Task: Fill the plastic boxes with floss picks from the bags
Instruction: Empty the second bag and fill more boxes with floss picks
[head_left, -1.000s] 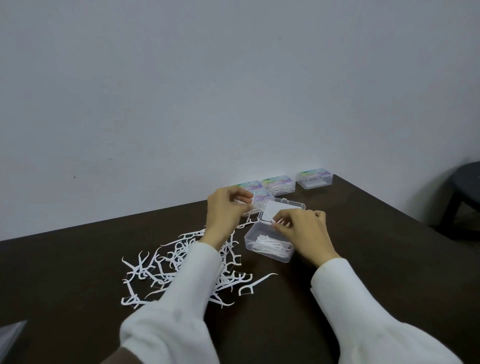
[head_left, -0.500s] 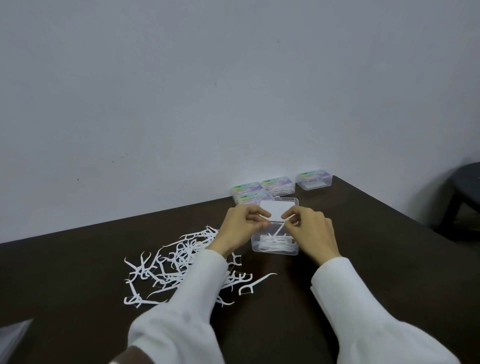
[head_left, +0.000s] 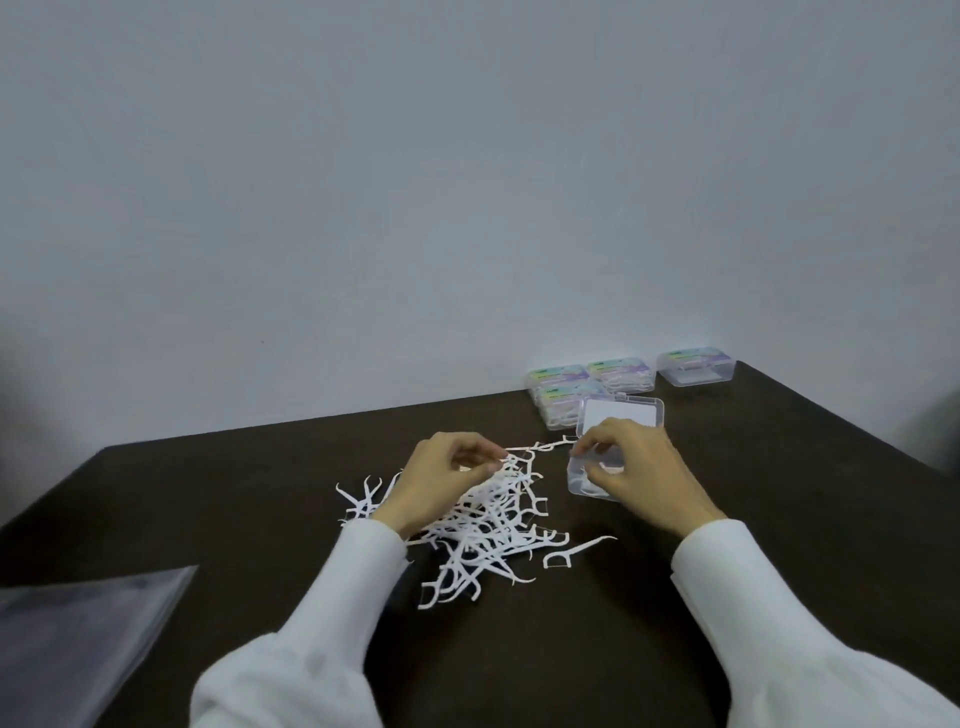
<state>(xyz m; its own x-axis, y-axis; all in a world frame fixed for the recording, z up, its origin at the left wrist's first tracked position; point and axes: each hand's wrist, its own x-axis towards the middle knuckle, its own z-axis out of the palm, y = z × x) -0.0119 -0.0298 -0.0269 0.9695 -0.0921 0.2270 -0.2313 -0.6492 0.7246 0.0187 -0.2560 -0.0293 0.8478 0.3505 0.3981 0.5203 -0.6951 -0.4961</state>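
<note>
A clear plastic box (head_left: 577, 484) lies on the dark table (head_left: 779, 493) with its lid (head_left: 621, 413) raised behind it and a few white floss picks inside. My right hand (head_left: 641, 470) hovers over the box, its curled thumb and forefinger at the box's left wall. Left of the box lies a loose heap of floss picks (head_left: 483, 525). Over the heap's far edge is my left hand (head_left: 444, 480), whose thumb and forefinger pinch one floss pick (head_left: 540, 446) that points toward the box.
Several shut, filled boxes with coloured labels (head_left: 621, 371) stand by the wall behind the open box. One stray pick (head_left: 571, 553) lies right of the heap. A flat clear plastic bag (head_left: 78, 639) lies at the table's near left corner.
My left hand has left the box and moved left to the heap, where it pinches a pick. My right hand stays at the box. The camera has tilted down and left.
</note>
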